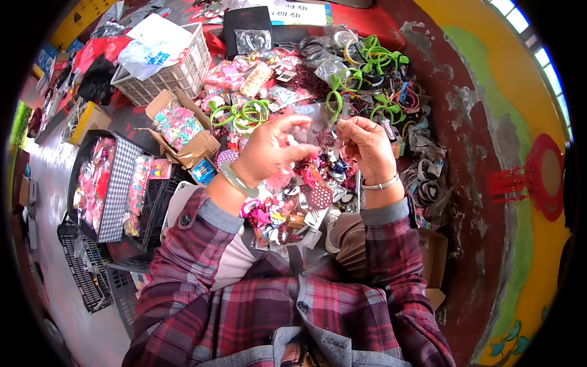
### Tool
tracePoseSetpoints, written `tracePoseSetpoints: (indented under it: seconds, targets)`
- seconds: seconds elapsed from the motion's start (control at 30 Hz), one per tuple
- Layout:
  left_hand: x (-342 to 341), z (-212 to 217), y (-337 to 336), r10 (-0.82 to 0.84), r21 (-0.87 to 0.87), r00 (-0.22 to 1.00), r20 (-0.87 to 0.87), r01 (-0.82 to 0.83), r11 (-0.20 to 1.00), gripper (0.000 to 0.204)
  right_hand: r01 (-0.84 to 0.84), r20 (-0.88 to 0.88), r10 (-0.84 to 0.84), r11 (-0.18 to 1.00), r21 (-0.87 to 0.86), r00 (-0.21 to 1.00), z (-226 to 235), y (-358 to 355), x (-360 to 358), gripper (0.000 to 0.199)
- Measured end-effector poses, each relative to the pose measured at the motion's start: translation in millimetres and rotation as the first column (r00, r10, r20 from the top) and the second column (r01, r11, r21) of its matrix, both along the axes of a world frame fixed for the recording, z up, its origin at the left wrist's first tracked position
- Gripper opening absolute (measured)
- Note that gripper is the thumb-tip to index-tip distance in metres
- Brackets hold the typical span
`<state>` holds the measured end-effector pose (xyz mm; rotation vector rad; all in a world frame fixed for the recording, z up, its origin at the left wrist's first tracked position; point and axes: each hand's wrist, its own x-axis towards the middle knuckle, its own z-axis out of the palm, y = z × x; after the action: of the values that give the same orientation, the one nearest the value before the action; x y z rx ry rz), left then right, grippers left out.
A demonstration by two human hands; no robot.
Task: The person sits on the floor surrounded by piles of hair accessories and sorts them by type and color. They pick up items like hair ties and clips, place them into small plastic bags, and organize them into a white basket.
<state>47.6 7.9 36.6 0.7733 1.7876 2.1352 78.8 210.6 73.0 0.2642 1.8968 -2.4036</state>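
Note:
My left hand (272,150) is raised over the pile, its thumb and index finger spread apart. Whether anything small touches its other fingers is hidden. Thumb and fingers of my right hand (368,147) are pinched together at the edge of a clear plastic bag (320,116), which hangs between the two hands. Below them lies a heap of small hair accessories, among them a dark red polka-dot piece (320,196) and pink bows (261,216). Bright green headbands (252,115) lie just beyond my left hand.
A white plastic crate (194,64) with bags on top stands at the far left. Nearer are an open cardboard box (205,145) of packets and a houndstooth-sided bin (120,192). Bagged black bands (426,186) lie at right, beside a painted wall (513,122).

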Motion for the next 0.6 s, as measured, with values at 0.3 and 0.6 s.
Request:
tracePoseSetpoints:
  seconds: [0.3, 0.6]
  targets:
    - [4.0, -25.5, 31.6, 0.13, -0.327, 0.594, -0.794, -0.598, 0.732, 0.032, 0.129, 0.128, -0.109, 0.979, -0.156, 0.986, -30.5, -4.2, -17.6, 0.022]
    - [-24.8, -38.8, 27.3, -0.176, 0.09, 0.913, 0.367, 0.153, 0.984, 0.023, 0.19, -0.202, -0.16, 0.972, 0.141, 0.966, -7.7, 23.6, -11.2, 0.025]
